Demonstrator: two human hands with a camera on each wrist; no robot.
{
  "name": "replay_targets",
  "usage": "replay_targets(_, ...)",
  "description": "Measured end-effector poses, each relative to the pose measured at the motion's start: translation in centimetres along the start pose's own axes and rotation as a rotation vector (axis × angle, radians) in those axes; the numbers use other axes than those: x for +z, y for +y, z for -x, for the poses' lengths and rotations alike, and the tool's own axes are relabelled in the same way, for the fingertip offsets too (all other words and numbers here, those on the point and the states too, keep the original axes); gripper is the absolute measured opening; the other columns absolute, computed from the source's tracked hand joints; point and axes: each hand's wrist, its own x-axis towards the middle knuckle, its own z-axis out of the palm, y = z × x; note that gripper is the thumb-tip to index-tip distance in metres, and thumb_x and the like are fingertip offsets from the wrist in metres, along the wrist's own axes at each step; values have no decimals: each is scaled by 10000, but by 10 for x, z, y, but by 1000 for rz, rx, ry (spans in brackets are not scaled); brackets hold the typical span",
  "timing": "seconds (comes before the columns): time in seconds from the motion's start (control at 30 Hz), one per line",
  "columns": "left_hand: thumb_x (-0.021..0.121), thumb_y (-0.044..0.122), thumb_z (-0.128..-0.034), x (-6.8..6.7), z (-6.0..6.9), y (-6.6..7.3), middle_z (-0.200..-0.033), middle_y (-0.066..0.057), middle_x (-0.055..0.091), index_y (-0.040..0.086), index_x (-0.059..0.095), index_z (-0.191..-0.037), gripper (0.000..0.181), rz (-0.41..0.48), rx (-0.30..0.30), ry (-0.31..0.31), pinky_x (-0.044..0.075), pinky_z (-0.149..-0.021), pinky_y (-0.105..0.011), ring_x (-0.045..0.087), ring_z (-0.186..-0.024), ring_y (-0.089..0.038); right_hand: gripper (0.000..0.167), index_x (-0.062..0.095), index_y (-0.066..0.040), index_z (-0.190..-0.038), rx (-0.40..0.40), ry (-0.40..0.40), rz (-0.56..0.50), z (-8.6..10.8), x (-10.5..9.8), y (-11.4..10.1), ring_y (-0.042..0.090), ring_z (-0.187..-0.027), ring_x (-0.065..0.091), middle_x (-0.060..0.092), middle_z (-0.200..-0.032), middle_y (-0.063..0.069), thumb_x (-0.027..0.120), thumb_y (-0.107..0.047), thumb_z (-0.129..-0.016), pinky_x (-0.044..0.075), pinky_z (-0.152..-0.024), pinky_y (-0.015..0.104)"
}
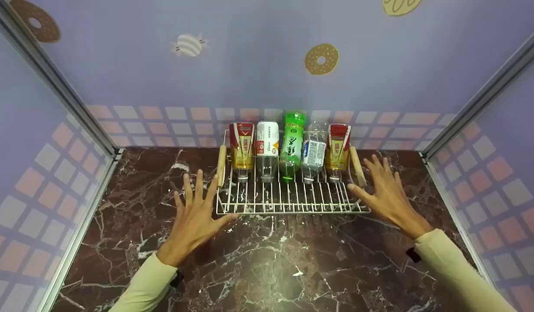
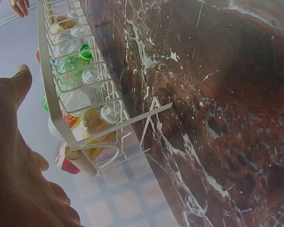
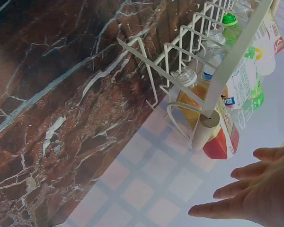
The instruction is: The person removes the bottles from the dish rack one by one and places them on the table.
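Observation:
A white wire rack [image 1: 293, 212] with wooden handles [image 1: 222, 167] stands against the back wall. Lying in it side by side, caps toward me, are two red-and-gold bottles [image 1: 242, 149], a white-labelled bottle [image 1: 267, 138], a green bottle [image 1: 293, 143] and a clear bottle [image 1: 314, 151]. My left hand [image 1: 193, 223], fingers spread, hovers by the rack's left front corner; the left wrist view shows a gap between them. Over on the right, my right hand [image 1: 388, 197] is spread beside the other handle [image 1: 358, 167], holding nothing. The right wrist view shows it apart from the rack.
The rack sits on a dark red-brown marbled surface [image 1: 267, 260]. Purple patterned panels rise at the back [image 1: 258, 86], left [image 1: 24, 173] and right [image 1: 501, 173], joined by metal corner strips. The right hand is close to the right panel.

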Motion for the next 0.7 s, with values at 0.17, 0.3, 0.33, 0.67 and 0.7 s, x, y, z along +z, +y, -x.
replay_targets(0.17,656,833,-921,3,-1,-1,-1813,-186,-146,188,96,-1784,1214,31,4,10,-39,-1258,-801,-184,-1642,-493,963,254,-16,-1732,13,6,-48,-10,0,0,519,-1670,0,64,-1814,271,649,-581,-1059,-34,-1301,765)
replay_targets(0.3,644,835,-925,4,-1,-2,-1814,-187,-137,164,102,-1780,1215,39,9,20,-12,-1270,-787,-167,-1647,-489,945,289,-20,-1722,18,13,-76,-15,-1,0,522,-1668,45,102,-1813,270,662,-574,-1054,22,-1290,799)
replay_targets(0.33,647,829,-928,5,-1,-2,-1815,-183,-135,161,103,-1780,1212,45,11,24,-5,-1271,-784,-165,-1649,-487,940,299,-24,-1720,20,17,-83,-16,-1,0,519,-1669,57,112,-1813,265,665,-576,-1053,43,-1281,814)
replay_targets(0.67,676,786,-939,8,-3,1,-1825,-102,-149,156,102,-1784,1200,145,14,52,13,-1306,-716,-169,-1666,-425,888,363,18,-1679,33,66,-177,-27,2,-1,521,-1657,149,240,-1769,310,712,-506,-1053,114,-1286,804)
replay_targets(0.7,675,784,-939,9,-4,1,-1826,-103,-142,143,114,-1782,1199,155,18,56,19,-1306,-718,-163,-1669,-423,876,375,26,-1671,31,76,-185,-28,2,-1,532,-1647,174,257,-1758,324,723,-486,-1050,128,-1289,799)
